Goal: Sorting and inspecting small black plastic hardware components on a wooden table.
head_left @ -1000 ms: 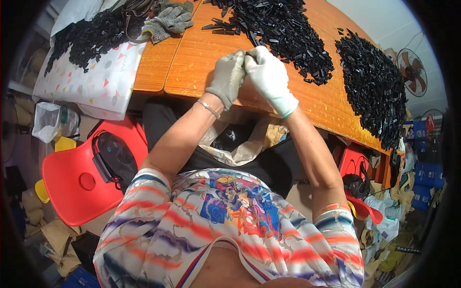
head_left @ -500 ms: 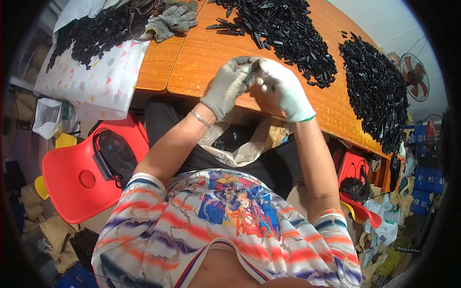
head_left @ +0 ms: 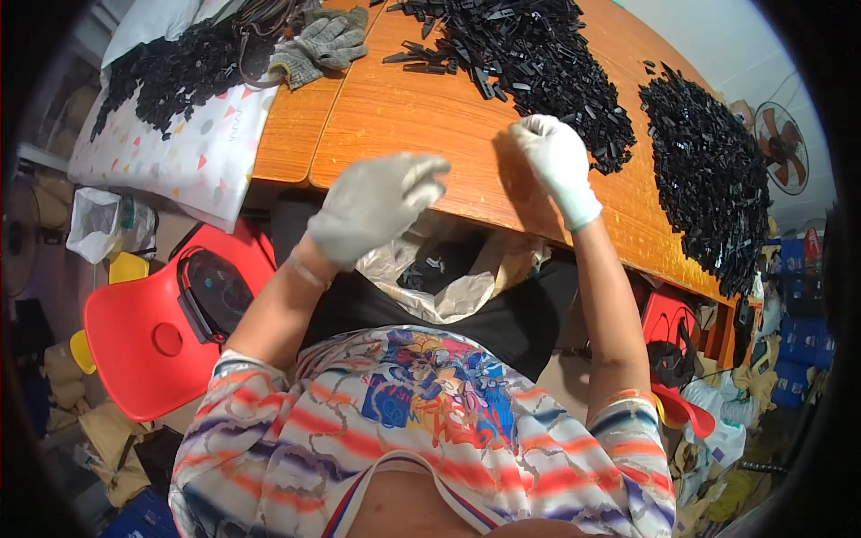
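Observation:
My left hand point(head_left: 381, 208), in a grey-coated glove and slightly blurred, hovers past the table's near edge, above an open pale bag point(head_left: 439, 314) between my legs. Its fingers are apart and no piece shows in them. Dark pieces point(head_left: 429, 266) lie inside the bag. Over the tabletop, my right hand point(head_left: 554, 164), in a white glove, is closed with its fingers curled; whatever they may hold is hidden. It is nearest to a large heap of small black clip-like plastic pieces point(head_left: 538, 67), with several strays at the heap's left side.
Another black heap point(head_left: 708, 179) covers the right of the wooden table point(head_left: 404, 117). At the left, a patterned sheet point(head_left: 179, 166) bears more black pieces point(head_left: 166, 76), beside grey knitted gloves point(head_left: 323, 45). Red chairs point(head_left: 134, 332) stand to either side; a fan point(head_left: 780, 148) is far right.
My hands have parted. The dark piece they held together is no longer visible. My left hand came back toward the bag and opened; my right hand moved right, toward the heap.

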`<state>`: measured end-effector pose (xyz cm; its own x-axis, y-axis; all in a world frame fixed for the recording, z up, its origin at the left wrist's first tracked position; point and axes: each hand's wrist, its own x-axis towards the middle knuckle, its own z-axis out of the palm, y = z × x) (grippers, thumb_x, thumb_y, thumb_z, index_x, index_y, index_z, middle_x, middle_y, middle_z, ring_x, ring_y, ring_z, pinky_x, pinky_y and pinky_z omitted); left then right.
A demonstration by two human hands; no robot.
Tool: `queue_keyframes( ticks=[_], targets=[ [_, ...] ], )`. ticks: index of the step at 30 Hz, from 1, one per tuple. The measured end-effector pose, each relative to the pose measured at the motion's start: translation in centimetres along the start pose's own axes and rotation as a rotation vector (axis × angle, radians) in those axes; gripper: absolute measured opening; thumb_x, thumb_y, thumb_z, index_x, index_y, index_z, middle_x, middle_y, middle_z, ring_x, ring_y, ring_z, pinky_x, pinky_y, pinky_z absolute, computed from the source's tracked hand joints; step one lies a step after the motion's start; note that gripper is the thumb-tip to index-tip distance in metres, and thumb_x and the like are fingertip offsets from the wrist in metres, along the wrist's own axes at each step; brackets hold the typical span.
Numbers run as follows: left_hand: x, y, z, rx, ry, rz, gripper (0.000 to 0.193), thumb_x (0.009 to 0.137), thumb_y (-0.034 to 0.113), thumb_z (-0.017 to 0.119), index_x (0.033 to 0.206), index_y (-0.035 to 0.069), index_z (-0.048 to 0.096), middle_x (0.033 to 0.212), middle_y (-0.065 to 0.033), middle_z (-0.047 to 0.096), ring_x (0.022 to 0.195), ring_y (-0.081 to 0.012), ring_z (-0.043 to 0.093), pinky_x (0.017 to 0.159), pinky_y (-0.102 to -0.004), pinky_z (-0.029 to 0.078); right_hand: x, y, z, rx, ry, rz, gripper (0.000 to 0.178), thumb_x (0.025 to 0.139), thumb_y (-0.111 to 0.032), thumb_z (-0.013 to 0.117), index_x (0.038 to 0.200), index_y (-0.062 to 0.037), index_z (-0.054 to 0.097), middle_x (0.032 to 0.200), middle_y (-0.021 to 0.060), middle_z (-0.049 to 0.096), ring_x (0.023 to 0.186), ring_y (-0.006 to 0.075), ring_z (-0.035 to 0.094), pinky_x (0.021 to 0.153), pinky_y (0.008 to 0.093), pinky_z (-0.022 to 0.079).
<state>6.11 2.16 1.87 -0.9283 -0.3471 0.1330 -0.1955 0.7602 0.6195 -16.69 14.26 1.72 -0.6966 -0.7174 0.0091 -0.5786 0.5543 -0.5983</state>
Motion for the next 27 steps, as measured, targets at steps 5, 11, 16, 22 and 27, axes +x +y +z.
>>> queue_keyframes(
  ticks=[5,11,16,22,27],
  targets=[
    [9.8,-1.6,1.6,0.195,0.152,0.030,0.031,0.090,0.021,0.054,0.120,0.015,0.059,0.102,-0.0135,0.067,0.095,-0.0337,0.062,0.081,-0.0438,0.050,4.8,2.4,2.7,-0.500,0.304,-0.235,0.016,0.083,-0.025,0.066,0.091,-0.0125,0.071,0.090,0.0110,0.064,0.082,0.0298,0.065,0.071,0.0394,0.051],
    [17.7,-3.5,3.9,0.448,0.121,0.101,0.027,0.088,0.008,0.050,0.110,0.012,0.065,0.096,-0.0137,0.069,0.093,-0.0305,0.067,0.077,-0.0424,0.054,5.6,2.8,2.7,-0.509,0.266,-0.256,0.013,0.078,-0.019,0.069,0.085,-0.0093,0.067,0.090,0.0144,0.060,0.082,0.0335,0.063,0.070,0.0425,0.050],
    [17.9,-3.9,4.1,0.644,0.148,0.140,0.016,0.086,0.013,0.058,0.101,0.012,0.066,0.099,-0.0129,0.064,0.094,-0.0299,0.065,0.076,-0.0420,0.054,4.5,3.3,3.6,-0.531,0.279,-0.276,0.019,0.080,-0.022,0.067,0.090,-0.0079,0.059,0.088,0.0180,0.059,0.078,0.0377,0.062,0.068,0.0474,0.049],
    [14.1,-3.6,4.0,0.712,0.263,0.332,0.013,0.082,0.018,0.066,0.089,0.008,0.064,0.096,-0.0106,0.058,0.096,-0.0248,0.058,0.076,-0.0386,0.052,1.9,0.2,2.2,-0.276,0.297,-0.202,0.018,0.087,-0.022,0.064,0.092,-0.0065,0.058,0.080,0.0171,0.066,0.078,0.0352,0.065,0.068,0.0427,0.050],
    [11.0,-2.1,3.5,0.574,0.183,0.281,0.015,0.084,0.018,0.060,0.097,0.010,0.060,0.089,-0.0096,0.063,0.082,-0.0294,0.063,0.073,-0.0422,0.051,1.3,-1.3,2.9,0.104,0.352,-0.361,0.016,0.085,-0.018,0.065,0.099,-0.0090,0.067,0.092,0.0145,0.067,0.084,0.0313,0.066,0.074,0.0379,0.051]
  ],
)
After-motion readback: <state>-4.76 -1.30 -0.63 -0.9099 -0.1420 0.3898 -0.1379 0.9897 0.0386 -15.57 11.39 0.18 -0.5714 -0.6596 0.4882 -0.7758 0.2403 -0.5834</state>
